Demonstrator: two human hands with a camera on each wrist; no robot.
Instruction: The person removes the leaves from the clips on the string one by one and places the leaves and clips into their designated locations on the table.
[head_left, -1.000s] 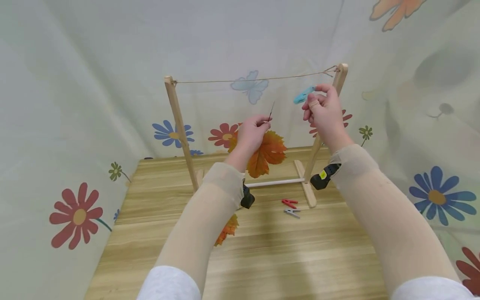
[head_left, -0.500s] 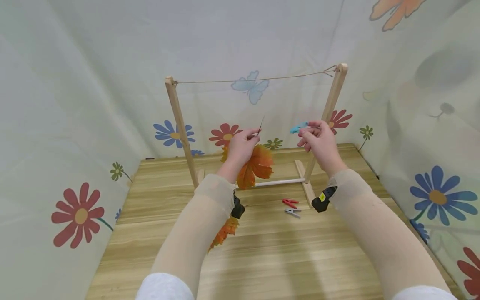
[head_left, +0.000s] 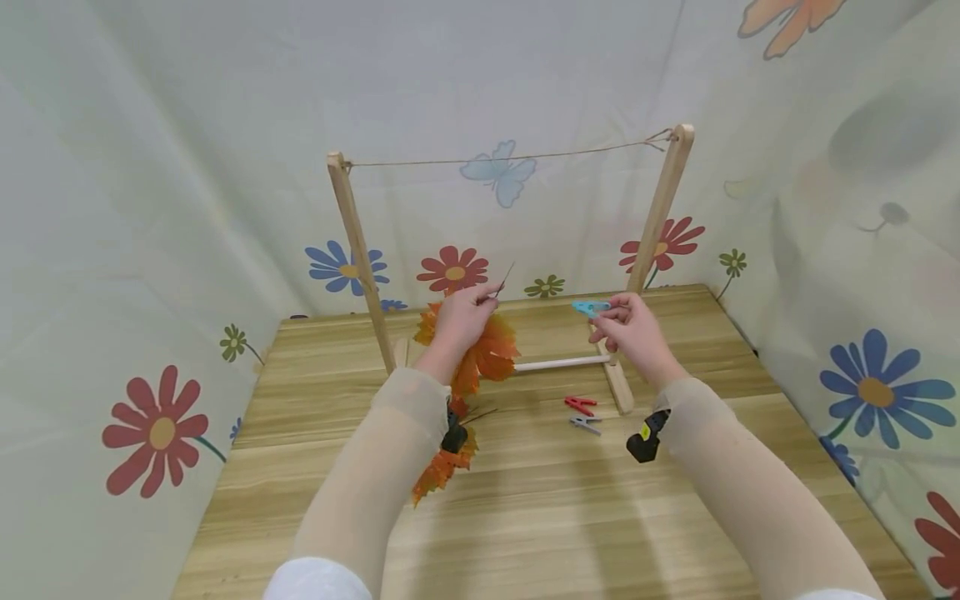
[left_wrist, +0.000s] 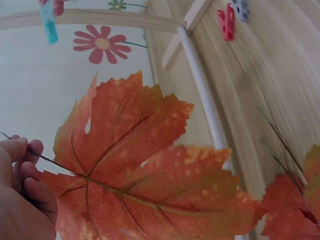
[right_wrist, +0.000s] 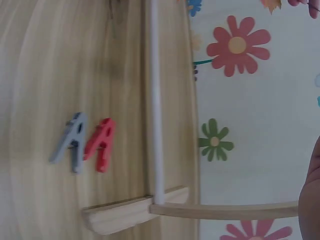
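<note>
My left hand [head_left: 463, 320] pinches the thin dark stem of an orange maple leaf [left_wrist: 130, 165]; the leaf hangs below the fingers and the stem's tip points up. In my right hand [head_left: 633, 333] a light-blue clothespin [head_left: 590, 308] is held between thumb and fingers, pointing left. Both hands are below the twine [head_left: 450, 161] strung between two wooden posts, and apart from it. A red clothespin [head_left: 580, 406] and a grey clothespin [head_left: 584, 424] lie side by side on the table. More orange leaves [head_left: 442, 472] lie partly hidden behind my left forearm.
The wooden stand has a left post [head_left: 358, 250], a right post [head_left: 663, 204], a white lower bar [head_left: 562, 364] and a foot [head_left: 618, 390] on the right. A flower-printed cloth [head_left: 187, 125] encloses the wood-grain table [head_left: 525, 533].
Both hands have come down, away from the twine. My left hand also moved left with the leaf, while the right kept hold of the light-blue clothespin, which turned nearly level.
</note>
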